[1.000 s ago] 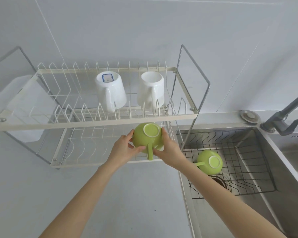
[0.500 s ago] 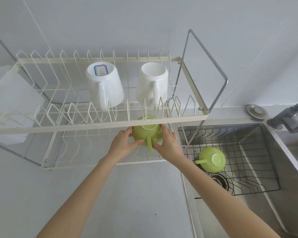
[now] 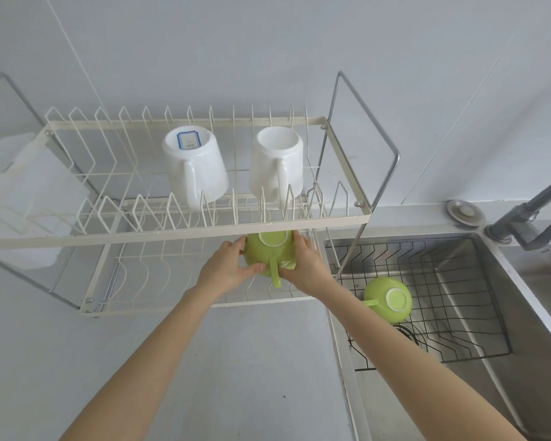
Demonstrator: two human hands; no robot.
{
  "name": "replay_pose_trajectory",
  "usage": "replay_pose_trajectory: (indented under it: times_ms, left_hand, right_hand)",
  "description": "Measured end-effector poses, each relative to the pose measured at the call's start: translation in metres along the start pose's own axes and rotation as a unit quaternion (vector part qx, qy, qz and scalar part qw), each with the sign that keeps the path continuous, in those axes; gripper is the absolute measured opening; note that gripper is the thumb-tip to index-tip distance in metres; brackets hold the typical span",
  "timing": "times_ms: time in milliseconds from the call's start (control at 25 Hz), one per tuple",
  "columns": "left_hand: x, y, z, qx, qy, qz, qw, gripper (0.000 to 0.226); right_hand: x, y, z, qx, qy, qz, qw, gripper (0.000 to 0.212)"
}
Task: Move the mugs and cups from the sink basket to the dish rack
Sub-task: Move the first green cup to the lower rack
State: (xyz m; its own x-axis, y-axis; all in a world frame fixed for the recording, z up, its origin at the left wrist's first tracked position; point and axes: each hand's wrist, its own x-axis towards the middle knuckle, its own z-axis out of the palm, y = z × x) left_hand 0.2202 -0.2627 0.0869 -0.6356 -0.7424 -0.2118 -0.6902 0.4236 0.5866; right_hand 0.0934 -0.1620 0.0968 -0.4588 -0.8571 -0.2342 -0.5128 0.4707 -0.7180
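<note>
The upturned green cup [image 3: 269, 254] is gripped between both hands – left hand [image 3: 228, 268], right hand [image 3: 306, 265] – fingers pressed to its sides. It has been pushed deeper under the dish rack's [image 3: 178, 232] upper tier than a moment ago.

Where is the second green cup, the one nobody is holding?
In the head view it lies at right: the glossy green handled cup rests upside down in the black wire sink basket, handle pointing left, beside the person's right forearm.
</note>
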Motion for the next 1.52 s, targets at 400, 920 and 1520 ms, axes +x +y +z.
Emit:
replay_pose_trajectory:
  times_ms: [400,920,1520]
  left_hand:
    - [-0.001,0.004,0.002,-0.003,0.005,-0.010,1.000,0.069]
    - [-0.086,0.031,-0.005,0.215,0.026,0.058,0.975,0.061]
    - [-0.149,0.100,0.083,0.254,-0.038,0.107,0.961,0.064]
  right_hand:
    - [-0.002,-0.004,-0.008,-0.058,-0.037,0.000,0.998,0.091]
    - [-0.091,-0.001,-0.019,-0.256,-0.015,-0.081,0.963,0.078]
    - [-0.167,0.107,-0.054,-0.259,-0.019,-0.009,0.966,0.072]
